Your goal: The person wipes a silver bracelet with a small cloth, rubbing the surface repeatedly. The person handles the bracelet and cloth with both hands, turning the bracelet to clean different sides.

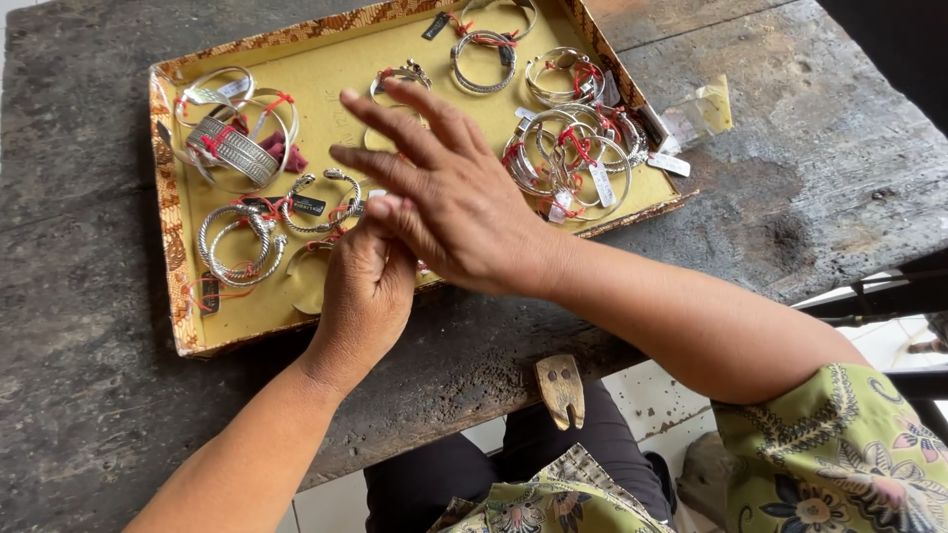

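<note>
My right hand (pixel 449 197) is held flat above a shallow yellow tray (pixel 163 197), fingers spread and pointing left, with nothing in it. My left hand (pixel 365 291) comes up from below with its fingers curled against the little-finger side of the right hand. Its fingertips are hidden, so I cannot tell whether it grips anything. A thin silver cuff (pixel 304 259) shows partly just left of my left hand. Also in the tray are twisted silver bangles (pixel 237 242), a wide patterned cuff (pixel 234 148) and an open-ended bangle (pixel 321 202), all tied with red thread and small tags.
A heap of tagged silver bangles (pixel 573 158) fills the tray's right side, and more bangles (pixel 482 59) lie at its top. A small clear bag (pixel 701 114) lies beyond the right rim. The tray rests on a dark worn wooden table (pixel 89 345), with a brass-coloured metal piece (pixel 561 390) at its near edge.
</note>
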